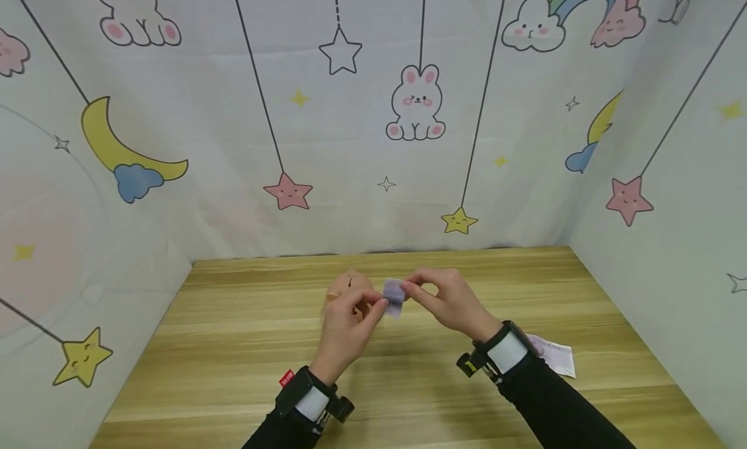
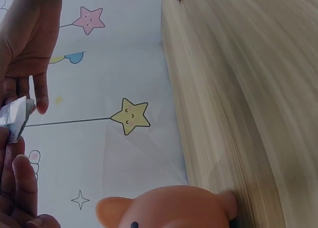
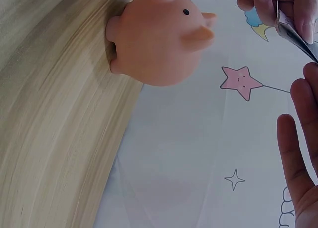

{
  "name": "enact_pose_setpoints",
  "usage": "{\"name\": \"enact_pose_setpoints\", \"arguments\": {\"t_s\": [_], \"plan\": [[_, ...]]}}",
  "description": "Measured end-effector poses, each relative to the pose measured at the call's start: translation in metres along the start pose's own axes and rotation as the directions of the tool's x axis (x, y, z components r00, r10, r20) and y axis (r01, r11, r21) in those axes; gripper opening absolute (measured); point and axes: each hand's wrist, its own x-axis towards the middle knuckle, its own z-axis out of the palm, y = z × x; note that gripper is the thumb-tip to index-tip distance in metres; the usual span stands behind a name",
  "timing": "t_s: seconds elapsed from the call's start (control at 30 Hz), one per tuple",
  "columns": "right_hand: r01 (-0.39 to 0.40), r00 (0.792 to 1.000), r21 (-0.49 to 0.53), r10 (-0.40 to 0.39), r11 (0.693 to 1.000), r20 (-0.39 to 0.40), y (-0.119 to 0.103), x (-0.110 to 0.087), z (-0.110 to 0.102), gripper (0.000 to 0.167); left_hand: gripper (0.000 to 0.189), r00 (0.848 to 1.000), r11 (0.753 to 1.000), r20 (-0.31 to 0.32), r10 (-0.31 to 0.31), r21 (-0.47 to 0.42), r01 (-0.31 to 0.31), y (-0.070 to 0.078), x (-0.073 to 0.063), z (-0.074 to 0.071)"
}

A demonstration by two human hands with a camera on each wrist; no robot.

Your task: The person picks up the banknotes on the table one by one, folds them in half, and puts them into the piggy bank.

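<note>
A small folded purple banknote [image 1: 393,298] is held up between the two hands above the table. My left hand [image 1: 344,329] pinches its left edge between thumb and fingers. At the opposite edge, the thumb and index finger of my right hand [image 1: 455,305] grip it, and that hand's other fingers extend loosely in the right wrist view. An orange-pink piggy bank [image 3: 156,44] stands upright on the table just beyond the left hand, which partly covers it in the head view. A dark slot shows on its top.
Another purple banknote [image 1: 559,358] lies on the wooden table [image 1: 245,319] at the right, partly hidden behind the right wrist. White cloth [image 1: 362,144] printed with stars and rabbits walls the table at the back and both sides.
</note>
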Motion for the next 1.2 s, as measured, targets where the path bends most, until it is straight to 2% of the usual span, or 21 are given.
{"name": "enact_pose_setpoints", "arguments": {"t_s": [0.17,0.43,0.7,1.0,1.2], "plan": [[-0.003,1.000,0.028,0.003,1.000,-0.013,0.0005,0.0006,-0.0028,0.011,0.006,1.000,1.000,0.023,0.002,-0.022,-0.002,-0.0030,-0.0033,-0.0008],[0.024,0.999,0.046,-0.022,0.999,-0.029,0.0029,-0.0002,-0.0012,0.014,0.008,0.999,0.999,0.027,0.038,0.004,-0.038,-0.0049,-0.0061,0.0007],[-0.014,1.000,0.053,0.014,0.999,-0.011,0.0039,-0.0026,-0.0004,0.011,0.013,0.998,1.000,0.062,-0.015,-0.002,0.015,-0.0079,-0.0074,-0.0024],[-0.007,1.000,0.049,0.007,0.999,-0.018,0.0053,-0.0043,0.0014,0.012,0.008,0.997,1.000,0.073,0.012,0.021,-0.013,-0.0076,-0.0087,-0.0010],[-0.011,1.000,0.073,0.013,0.997,-0.019,0.0063,-0.0048,0.0041,0.013,0.009,0.997,0.998,0.065,-0.032,0.054,0.028,-0.0041,-0.0081,-0.0035]]}}
